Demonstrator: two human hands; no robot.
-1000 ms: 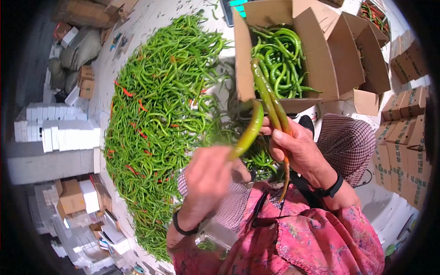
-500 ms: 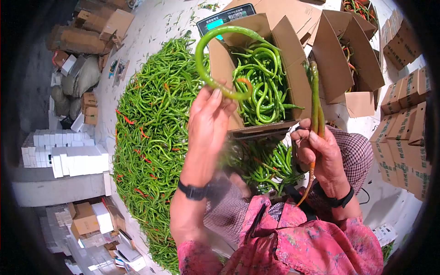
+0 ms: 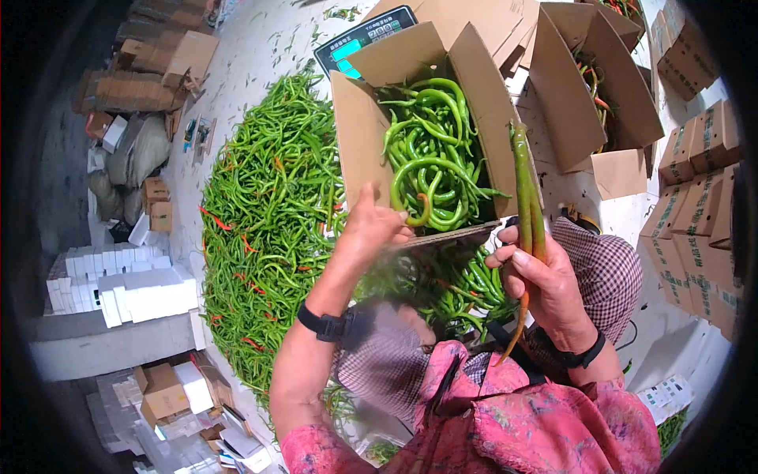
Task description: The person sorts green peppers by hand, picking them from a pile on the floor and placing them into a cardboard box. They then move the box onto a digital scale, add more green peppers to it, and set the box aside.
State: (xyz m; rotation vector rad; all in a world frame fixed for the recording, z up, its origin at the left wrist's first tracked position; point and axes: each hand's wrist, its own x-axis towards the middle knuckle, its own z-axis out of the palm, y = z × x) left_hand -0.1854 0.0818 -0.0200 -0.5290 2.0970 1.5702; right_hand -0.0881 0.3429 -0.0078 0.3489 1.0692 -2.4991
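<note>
Curled green pepper (image 3: 433, 161) is lying in open box (image 3: 359, 134), upper centre; left hand (image 3: 369, 227) is meeting its reddish end, can't tell if gripping. Right hand (image 3: 545, 276), right of centre, is gripping long peppers (image 3: 523, 174). Likely needing gentle lowering, clearing box flaps. Pile (image 3: 268, 197) is filling left-centre, scale (image 3: 347, 49) sitting top centre-left.

Peppers (image 3: 442, 170) lie in the box (image 3: 359, 130), the pile (image 3: 268, 189) on the floor (image 3: 230, 87) to its left, the scale (image 3: 379, 30) behind its left corner, the second box (image 3: 560, 91) to its right.
</note>
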